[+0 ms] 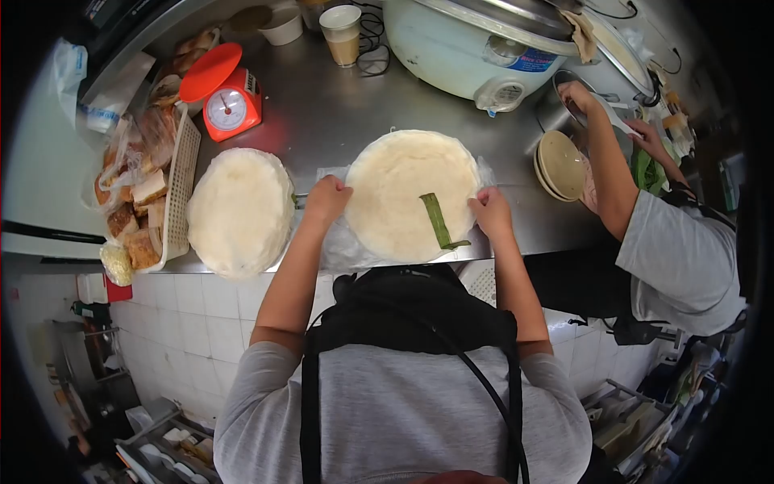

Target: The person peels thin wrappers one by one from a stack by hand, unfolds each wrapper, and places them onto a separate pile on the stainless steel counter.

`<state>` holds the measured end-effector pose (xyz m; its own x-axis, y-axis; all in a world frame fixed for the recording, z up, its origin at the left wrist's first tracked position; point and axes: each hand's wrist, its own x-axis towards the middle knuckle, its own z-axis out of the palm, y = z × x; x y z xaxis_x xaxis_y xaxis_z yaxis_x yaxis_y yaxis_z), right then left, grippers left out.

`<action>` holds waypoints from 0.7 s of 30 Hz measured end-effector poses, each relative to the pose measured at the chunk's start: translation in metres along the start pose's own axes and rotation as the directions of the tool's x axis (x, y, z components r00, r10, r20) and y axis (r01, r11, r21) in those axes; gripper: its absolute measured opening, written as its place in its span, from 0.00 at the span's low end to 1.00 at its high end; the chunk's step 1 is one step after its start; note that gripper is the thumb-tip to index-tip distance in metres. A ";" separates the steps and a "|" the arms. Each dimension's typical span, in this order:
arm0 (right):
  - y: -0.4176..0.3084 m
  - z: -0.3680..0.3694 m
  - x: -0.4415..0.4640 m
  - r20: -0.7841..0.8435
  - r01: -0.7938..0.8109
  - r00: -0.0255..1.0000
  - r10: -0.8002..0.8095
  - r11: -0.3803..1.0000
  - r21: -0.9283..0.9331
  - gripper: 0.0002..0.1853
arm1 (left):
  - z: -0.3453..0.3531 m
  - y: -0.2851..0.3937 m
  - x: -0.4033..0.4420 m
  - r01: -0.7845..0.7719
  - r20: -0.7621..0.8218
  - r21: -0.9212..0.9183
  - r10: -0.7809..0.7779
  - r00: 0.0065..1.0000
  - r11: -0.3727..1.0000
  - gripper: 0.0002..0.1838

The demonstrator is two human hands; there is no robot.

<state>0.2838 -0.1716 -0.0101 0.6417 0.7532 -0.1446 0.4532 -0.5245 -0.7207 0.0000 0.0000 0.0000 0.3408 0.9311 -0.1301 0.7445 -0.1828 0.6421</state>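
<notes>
A stack of thin, round, pale dough wrappers (395, 202) lies in front of me on clear plastic (343, 246). A folded green leaf strip (435, 218) rests on its lower right part. My left hand (329, 199) is closed, its fingertips pinching at the stack's left edge. On the opposite edge, my right hand (492, 211) also pinches with thumb and fingers. Whether either hand grips one layer, several, or the plastic too, I cannot tell. Left of my left hand sits a second stack of round wrappers (240, 211).
A basket (179, 189) of bread pieces and a red scale (234, 105) stand left. Behind are a cup (342, 40) and a large rice cooker (468, 56). At right, a co-worker's arms (613, 161) reach over a pot near stacked bowls (558, 165). The steel counter's (322, 105) front edge is close.
</notes>
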 end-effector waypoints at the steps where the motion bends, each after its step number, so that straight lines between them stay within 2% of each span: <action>1: -0.006 -0.003 -0.004 -0.019 0.024 1.000 -0.025 0.999 -0.036 0.10 | 0.000 0.001 -0.004 -0.033 -0.033 0.012 0.033 0.999 0.999 0.09; 5: -0.024 -0.012 -0.008 -0.063 0.064 0.995 -0.077 0.979 -0.193 0.08 | 0.007 0.008 -0.012 -0.121 -0.131 -0.025 0.117 0.984 0.992 0.09; 11: -0.026 -0.001 -0.014 -0.194 0.185 0.950 -0.246 0.941 -0.285 0.08 | -0.005 0.026 -0.019 -0.273 -0.249 -0.052 0.252 0.935 0.961 0.04; 14: -0.027 0.007 -0.016 -0.116 0.146 0.982 -0.147 0.989 -0.017 0.08 | -0.019 0.031 -0.007 -0.345 -0.321 -0.052 0.311 0.894 0.937 0.05; 17: -0.029 0.029 -0.026 -0.032 0.143 0.990 -0.140 0.976 0.162 0.08 | -0.037 0.018 0.013 -0.258 -0.244 -0.044 0.240 0.940 0.965 0.04; 18: -0.038 0.032 -0.032 -0.034 0.157 0.988 -0.153 0.978 0.141 0.08 | -0.042 0.015 0.016 -0.261 -0.223 -0.036 0.247 0.943 0.965 0.05; 21: -0.040 0.034 -0.024 0.127 -0.031 0.992 -0.018 0.928 0.370 0.08 | -0.038 -0.003 0.023 -0.156 -0.150 0.080 0.167 0.975 0.985 0.06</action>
<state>0.2291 -0.1554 -0.0003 0.5501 0.8065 -0.2166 0.1717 -0.3631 -0.9158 -0.0159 0.0335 0.0239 0.3700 0.9243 0.0934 0.7256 -0.3503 0.5923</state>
